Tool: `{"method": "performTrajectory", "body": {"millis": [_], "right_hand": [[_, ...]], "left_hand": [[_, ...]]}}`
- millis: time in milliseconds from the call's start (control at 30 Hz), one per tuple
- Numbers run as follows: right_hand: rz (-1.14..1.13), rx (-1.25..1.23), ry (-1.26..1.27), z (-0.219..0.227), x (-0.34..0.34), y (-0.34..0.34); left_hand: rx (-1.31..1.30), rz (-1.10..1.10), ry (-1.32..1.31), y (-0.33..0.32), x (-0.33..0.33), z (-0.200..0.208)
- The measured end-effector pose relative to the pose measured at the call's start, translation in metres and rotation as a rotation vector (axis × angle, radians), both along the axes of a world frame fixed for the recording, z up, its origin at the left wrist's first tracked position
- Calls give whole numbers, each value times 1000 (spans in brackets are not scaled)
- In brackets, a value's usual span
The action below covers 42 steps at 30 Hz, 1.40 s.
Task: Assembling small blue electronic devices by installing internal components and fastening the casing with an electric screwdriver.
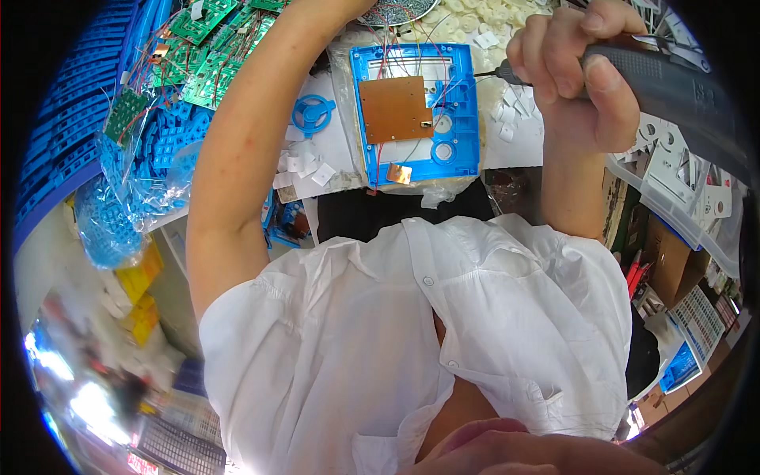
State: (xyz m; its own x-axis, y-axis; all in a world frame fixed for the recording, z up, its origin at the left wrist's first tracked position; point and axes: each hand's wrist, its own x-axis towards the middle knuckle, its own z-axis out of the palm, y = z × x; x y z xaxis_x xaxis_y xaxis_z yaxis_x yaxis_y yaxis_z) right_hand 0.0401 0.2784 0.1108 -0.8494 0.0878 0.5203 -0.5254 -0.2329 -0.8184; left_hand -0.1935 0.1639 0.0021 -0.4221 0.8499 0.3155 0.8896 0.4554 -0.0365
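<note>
Our right hand point(574, 63) is closed round a dark power screwdriver point(673, 91), its bit pointing left. Just left of that grip lies our blue plastic housing point(467, 154), the brown circuit board point(392, 111) resting on it. Farther left, our left hand point(352, 6) reaches beside the dish of screws point(400, 11); it is mostly cut off, so we can't tell its grip. Green boards point(214, 75) heap farthest left.
</note>
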Motion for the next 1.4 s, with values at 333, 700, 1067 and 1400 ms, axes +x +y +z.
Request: {"method": "performTrajectory", "body": {"millis": [333, 700, 1067, 1400], "right_hand": [[185, 30, 82, 2, 0, -16], [181, 50, 31, -1, -7, -30], [-121, -201, -46, -21, -13, -49], [-104, -256, -166, -44, -15, -66]], "left_hand": [[322, -404, -585, -88, 118, 53], [401, -354, -610, -99, 134, 49], [72, -61, -2, -20, 7, -2], [274, -7, -88, -14, 3, -3]]}}
